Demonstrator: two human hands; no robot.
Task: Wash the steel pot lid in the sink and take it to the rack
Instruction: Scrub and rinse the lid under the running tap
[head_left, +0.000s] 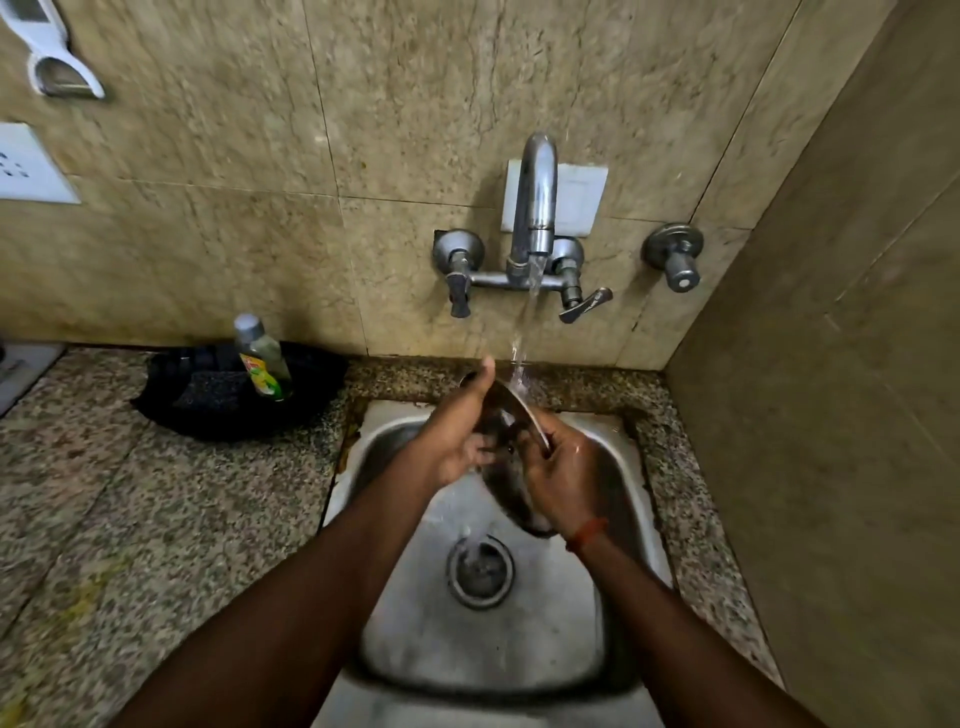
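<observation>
The steel pot lid (506, 415) is held tilted on edge over the steel sink (405, 441), its upper rim under the running stream from the wall tap (535, 208). My left hand (457, 431) grips the lid's left side, thumb up along its far rim and fingers on its inner face. My right hand (563, 475) holds the lid's right rim and covers its lower part. Water strikes the lid near its top edge.
A green dish-soap bottle (262, 358) stands in a black holder (223, 395) on the speckled granite counter (130, 519) to the left. A tiled side wall (831, 415) closes in on the right. The drain (480, 571) sits mid-basin. A third valve knob (678, 260) juts out right of the tap.
</observation>
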